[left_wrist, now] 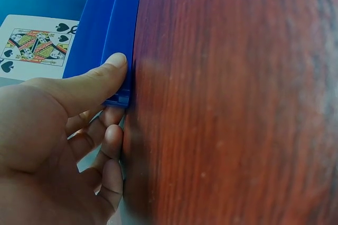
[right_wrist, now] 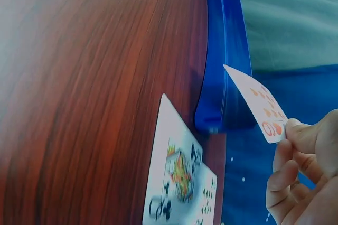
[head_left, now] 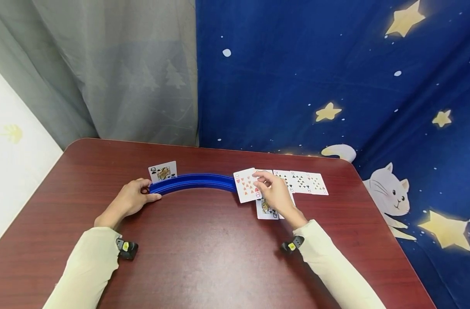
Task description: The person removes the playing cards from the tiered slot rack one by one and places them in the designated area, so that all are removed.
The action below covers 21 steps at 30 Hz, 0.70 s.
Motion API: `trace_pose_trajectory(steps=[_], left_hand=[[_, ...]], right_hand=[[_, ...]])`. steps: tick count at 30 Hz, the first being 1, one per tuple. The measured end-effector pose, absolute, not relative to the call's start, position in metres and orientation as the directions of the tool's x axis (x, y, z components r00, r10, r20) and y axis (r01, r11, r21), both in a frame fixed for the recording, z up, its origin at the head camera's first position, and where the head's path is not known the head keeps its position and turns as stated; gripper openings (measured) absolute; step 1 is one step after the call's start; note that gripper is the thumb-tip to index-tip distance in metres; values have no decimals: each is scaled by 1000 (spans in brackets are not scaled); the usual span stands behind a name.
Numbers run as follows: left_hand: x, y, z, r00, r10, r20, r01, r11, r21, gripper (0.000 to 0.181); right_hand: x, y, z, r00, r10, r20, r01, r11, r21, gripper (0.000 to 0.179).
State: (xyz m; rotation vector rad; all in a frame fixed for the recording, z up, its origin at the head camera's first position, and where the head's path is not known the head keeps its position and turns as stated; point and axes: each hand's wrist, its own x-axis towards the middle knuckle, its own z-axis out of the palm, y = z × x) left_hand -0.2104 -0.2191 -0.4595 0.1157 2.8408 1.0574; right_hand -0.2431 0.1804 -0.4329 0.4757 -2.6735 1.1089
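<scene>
A curved blue card holder (head_left: 196,181) lies across the table. My left hand (head_left: 132,198) grips its left end, the thumb (left_wrist: 113,64) over the front and the other fingers curled behind and below. Close to that hand, a queen of spades (head_left: 163,171) stands in the holder, its lower edge hidden. At the holder's right end my right hand (head_left: 275,194) pinches a nine of hearts (head_left: 245,186) by a corner between thumb and fingertips. The card is tilted and overlaps the holder in the right wrist view. A queen of clubs (head_left: 266,209) lies face up below it.
A row of overlapping face-up cards (head_left: 300,182) runs to the right behind my right hand, partly hidden by it. The brown table (head_left: 204,257) has its far edge close behind the cards. A grey curtain (head_left: 142,86) and a blue star-patterned curtain (head_left: 281,86) hang beyond it.
</scene>
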Motion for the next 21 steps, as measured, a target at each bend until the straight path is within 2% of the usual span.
trace_pose_trajectory(steps=[13, 21], left_hand=[[-212, -220, -461, -991, 111, -72, 38, 759, 650, 29], [-211, -220, -460, -991, 110, -73, 37, 758, 651, 30]], right_hand=[[-243, 233, -434, -965, -115, 235, -239, 751, -616, 24], [-241, 270, -440, -974, -117, 193, -209, 789, -578, 24]])
